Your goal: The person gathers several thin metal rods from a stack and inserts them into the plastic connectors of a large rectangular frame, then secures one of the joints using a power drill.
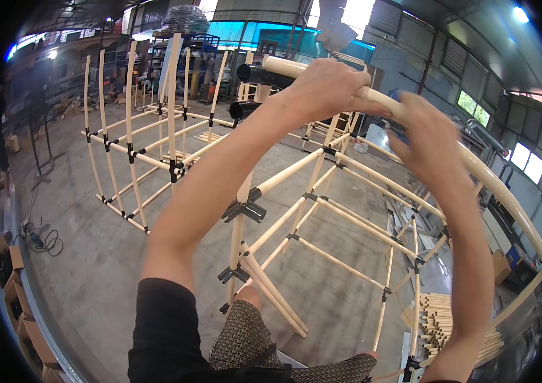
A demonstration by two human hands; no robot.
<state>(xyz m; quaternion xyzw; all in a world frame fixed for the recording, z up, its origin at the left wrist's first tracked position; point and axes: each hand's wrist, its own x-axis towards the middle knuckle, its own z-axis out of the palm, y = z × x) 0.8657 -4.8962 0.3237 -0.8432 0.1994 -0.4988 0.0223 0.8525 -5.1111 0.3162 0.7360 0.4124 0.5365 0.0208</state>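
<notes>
A long cream pipe [494, 172] runs across in front of me at head height, curved by the lens. My left hand [334, 83] has its fingers wrapped round the pipe near its far left end. At the same pipe, further right, is my right hand [430, 137], smeared by motion, so its grip is unclear. Black pipe joints [264, 75] sit close under the pipe's left end. Below my arms stands a frame of cream pipes [341, 258], with an open-ended black joint [245, 210] on its near upright. Two loose pipes [271, 290] lean by that upright.
A second pipe frame [133, 153] with tall uprights stands at the left. Many cut pipes [433, 319] lie stacked at lower right. Cardboard boxes [35, 341] line the lower left edge. A corded power tool [41, 241] lies on the concrete floor [86, 281].
</notes>
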